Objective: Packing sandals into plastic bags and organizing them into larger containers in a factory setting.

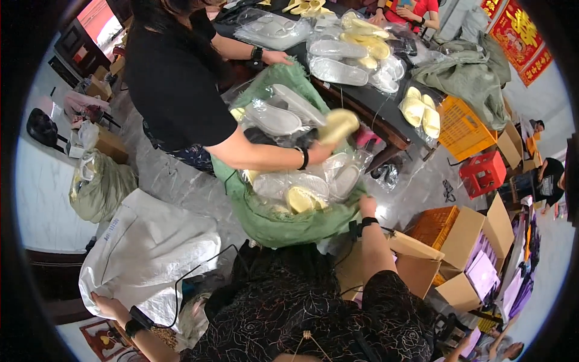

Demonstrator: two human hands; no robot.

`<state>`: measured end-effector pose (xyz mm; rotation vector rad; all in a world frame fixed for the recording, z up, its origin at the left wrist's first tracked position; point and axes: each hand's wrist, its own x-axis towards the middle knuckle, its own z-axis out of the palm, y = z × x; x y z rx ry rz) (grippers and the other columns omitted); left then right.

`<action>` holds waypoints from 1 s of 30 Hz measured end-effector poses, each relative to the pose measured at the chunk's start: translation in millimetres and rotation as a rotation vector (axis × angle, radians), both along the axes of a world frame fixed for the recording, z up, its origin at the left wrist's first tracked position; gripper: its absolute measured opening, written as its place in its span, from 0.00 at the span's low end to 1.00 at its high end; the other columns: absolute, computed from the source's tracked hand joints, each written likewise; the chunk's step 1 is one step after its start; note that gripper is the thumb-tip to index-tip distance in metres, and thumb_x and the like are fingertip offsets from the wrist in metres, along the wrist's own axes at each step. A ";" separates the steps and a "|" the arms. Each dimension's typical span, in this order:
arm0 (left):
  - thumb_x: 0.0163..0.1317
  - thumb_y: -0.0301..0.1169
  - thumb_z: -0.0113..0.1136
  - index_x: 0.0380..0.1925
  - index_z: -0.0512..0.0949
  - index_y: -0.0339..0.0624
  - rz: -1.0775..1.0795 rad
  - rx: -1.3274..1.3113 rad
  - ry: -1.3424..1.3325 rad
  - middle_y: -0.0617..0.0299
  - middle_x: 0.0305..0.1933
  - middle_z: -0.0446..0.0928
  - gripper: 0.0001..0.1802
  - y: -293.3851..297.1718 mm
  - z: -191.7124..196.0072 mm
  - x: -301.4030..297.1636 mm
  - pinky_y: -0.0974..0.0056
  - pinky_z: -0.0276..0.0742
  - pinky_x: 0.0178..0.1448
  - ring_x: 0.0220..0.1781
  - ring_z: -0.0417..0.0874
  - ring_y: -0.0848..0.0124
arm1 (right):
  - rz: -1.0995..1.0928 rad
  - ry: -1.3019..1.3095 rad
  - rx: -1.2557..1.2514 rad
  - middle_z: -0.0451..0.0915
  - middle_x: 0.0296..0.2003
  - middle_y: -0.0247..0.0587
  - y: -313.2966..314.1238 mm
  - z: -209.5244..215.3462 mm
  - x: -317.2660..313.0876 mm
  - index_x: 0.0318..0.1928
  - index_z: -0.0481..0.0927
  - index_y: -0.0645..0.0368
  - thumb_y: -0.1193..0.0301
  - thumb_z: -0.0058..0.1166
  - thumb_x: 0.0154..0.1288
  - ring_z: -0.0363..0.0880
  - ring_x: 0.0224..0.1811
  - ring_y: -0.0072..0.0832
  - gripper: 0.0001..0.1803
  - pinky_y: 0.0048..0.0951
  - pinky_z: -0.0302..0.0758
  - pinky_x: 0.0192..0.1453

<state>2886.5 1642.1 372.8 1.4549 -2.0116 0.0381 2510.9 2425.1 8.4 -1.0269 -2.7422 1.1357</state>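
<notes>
My left hand [108,305] is closed on the edge of a white woven sack [160,235] that spreads out at my left. With my right hand [367,206] I grip the rim of a green woven sack [265,226], which gapes in front of me. Inside it lie several bagged slippers, among them a light grey slipper [274,119] and a pale yellow slipper [301,199]. A co-worker in black holds the sack's far rim with one hand [276,57]. The co-worker's other hand, over the opening, has a yellow slipper [339,125], blurred by motion.
A dark table [338,90] beyond the sack bears several bagged slippers; another person in red sits behind it. On the right are an orange crate [464,130], a red crate [482,174] and an open cardboard box [464,241]. A full green sack [104,184] stands left.
</notes>
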 end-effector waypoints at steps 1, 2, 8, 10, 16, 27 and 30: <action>0.58 0.18 0.38 0.62 0.65 0.29 0.009 -0.002 0.002 0.42 0.62 0.70 0.28 -0.8 0.8 5.5 0.57 0.66 0.66 0.64 0.70 0.49 | 0.009 0.002 -0.002 0.80 0.30 0.66 13.7 0.2 -0.9 0.29 0.79 0.73 0.61 0.49 0.59 0.79 0.41 0.59 0.22 0.49 0.74 0.46; 0.62 0.21 0.39 0.62 0.65 0.29 0.016 -0.051 -0.101 0.43 0.62 0.70 0.26 -5.0 -1.2 12.2 0.58 0.66 0.66 0.63 0.72 0.51 | -0.190 0.223 -0.224 0.78 0.26 0.52 32.6 -1.7 2.0 0.28 0.77 0.68 0.63 0.47 0.61 0.76 0.33 0.46 0.18 0.42 0.71 0.39; 0.72 0.39 0.38 0.66 0.64 0.38 -0.068 0.425 1.036 0.52 0.66 0.68 0.27 89.6 45.5 -67.2 0.58 0.68 0.66 0.63 0.72 0.60 | -0.479 0.724 -0.611 0.73 0.30 0.36 57.5 26.2 17.9 0.33 0.75 0.64 0.68 0.44 0.62 0.68 0.34 0.28 0.12 0.33 0.67 0.40; 0.72 0.42 0.37 0.67 0.63 0.40 -0.112 0.428 1.054 0.53 0.68 0.65 0.27 92.3 47.6 -67.3 0.58 0.65 0.69 0.67 0.67 0.59 | -0.395 0.771 -0.667 0.71 0.30 0.35 44.1 54.9 13.5 0.33 0.74 0.61 0.70 0.43 0.62 0.67 0.35 0.26 0.09 0.30 0.65 0.42; 0.72 0.41 0.39 0.65 0.66 0.40 -0.220 0.422 1.134 0.53 0.67 0.66 0.26 84.8 50.2 -75.1 0.56 0.66 0.68 0.66 0.69 0.59 | -0.433 0.789 -0.659 0.70 0.32 0.33 17.1 85.8 18.1 0.35 0.73 0.61 0.71 0.43 0.62 0.66 0.37 0.25 0.08 0.28 0.64 0.45; 0.67 0.44 0.51 0.63 0.67 0.41 -0.307 0.257 1.128 0.52 0.61 0.71 0.29 3.0 5.2 -0.2 0.49 0.73 0.60 0.59 0.75 0.54 | 0.125 0.478 -0.462 0.71 0.29 0.32 -9.3 64.7 2.2 0.36 0.73 0.63 0.72 0.46 0.63 0.66 0.32 0.22 0.07 0.28 0.66 0.37; 0.62 0.40 0.57 0.61 0.67 0.39 -0.239 0.311 1.308 0.54 0.56 0.72 0.30 37.3 13.3 -43.4 0.55 0.71 0.59 0.55 0.74 0.60 | 0.195 0.375 -0.490 0.71 0.32 0.33 -12.8 65.6 10.8 0.38 0.72 0.63 0.73 0.46 0.64 0.66 0.33 0.23 0.06 0.28 0.66 0.38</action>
